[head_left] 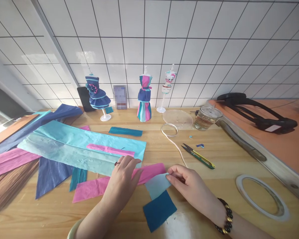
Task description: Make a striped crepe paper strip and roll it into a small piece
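Observation:
My right hand point(186, 181) pinches the upper right corner of a small light blue piece point(158, 186) of thin paper or cloth between thumb and fingertips. A dark teal square point(159, 210) lies just below that piece, nearer to me. My left hand point(126, 172) rests with fingers apart on a long pink strip point(94, 189), beside the light blue piece. Beyond this hand spreads a large turquoise sheet point(117, 137) with a narrow pink strip point(109, 149) on top. Yellow-green thread snips point(198, 156) lie past my right hand.
Small dress forms in navy point(97, 94), striped point(145, 98) and floral point(168, 81) outfits stand by the tiled wall. To the right are a lidded glass point(206, 118), a tape roll point(262, 197) and a black headset strap point(259, 114). Navy sheets point(53, 172) lie left.

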Demonstrator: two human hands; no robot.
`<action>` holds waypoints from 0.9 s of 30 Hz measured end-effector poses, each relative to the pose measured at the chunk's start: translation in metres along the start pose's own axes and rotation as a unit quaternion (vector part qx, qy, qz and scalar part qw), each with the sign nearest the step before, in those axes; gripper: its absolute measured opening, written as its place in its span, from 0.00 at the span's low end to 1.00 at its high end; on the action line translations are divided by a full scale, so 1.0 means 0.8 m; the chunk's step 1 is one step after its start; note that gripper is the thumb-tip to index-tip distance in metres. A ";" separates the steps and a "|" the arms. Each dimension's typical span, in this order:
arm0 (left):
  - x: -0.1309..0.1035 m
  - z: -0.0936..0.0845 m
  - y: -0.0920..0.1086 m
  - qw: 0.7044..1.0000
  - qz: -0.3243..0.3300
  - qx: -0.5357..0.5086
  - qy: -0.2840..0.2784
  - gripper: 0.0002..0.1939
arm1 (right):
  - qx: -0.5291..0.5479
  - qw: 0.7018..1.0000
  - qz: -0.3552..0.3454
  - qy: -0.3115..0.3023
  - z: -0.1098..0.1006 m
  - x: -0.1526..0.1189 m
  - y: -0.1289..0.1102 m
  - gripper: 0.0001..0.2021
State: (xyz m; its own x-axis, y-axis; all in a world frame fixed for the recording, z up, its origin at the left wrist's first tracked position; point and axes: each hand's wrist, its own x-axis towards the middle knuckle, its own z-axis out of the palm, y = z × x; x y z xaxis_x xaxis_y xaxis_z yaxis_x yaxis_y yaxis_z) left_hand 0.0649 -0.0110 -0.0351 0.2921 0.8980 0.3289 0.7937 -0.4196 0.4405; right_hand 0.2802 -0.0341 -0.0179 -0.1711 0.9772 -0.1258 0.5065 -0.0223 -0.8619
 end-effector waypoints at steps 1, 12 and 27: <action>-0.001 -0.001 0.003 1.000 0.000 -0.012 0.007 0.08 | -0.005 1.000 -0.006 0.003 0.000 0.000 0.000 0.07; 0.000 -0.006 0.024 0.976 -0.086 -0.159 -0.118 0.06 | -0.022 1.000 -0.002 0.003 0.000 0.000 0.001 0.09; -0.003 0.002 0.021 0.977 -0.116 -0.138 -0.118 0.11 | -0.267 0.962 -0.048 0.014 -0.001 -0.002 0.010 0.08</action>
State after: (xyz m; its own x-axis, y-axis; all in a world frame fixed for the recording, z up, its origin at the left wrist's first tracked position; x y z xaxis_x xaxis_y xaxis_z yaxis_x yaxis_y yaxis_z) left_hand 0.0785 -0.0199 -0.0298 0.2617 0.9651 0.0062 0.6888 -0.1913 0.6993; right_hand 0.2852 -0.0356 -0.0244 -0.2193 0.9749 -0.0378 0.8527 0.1727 -0.4931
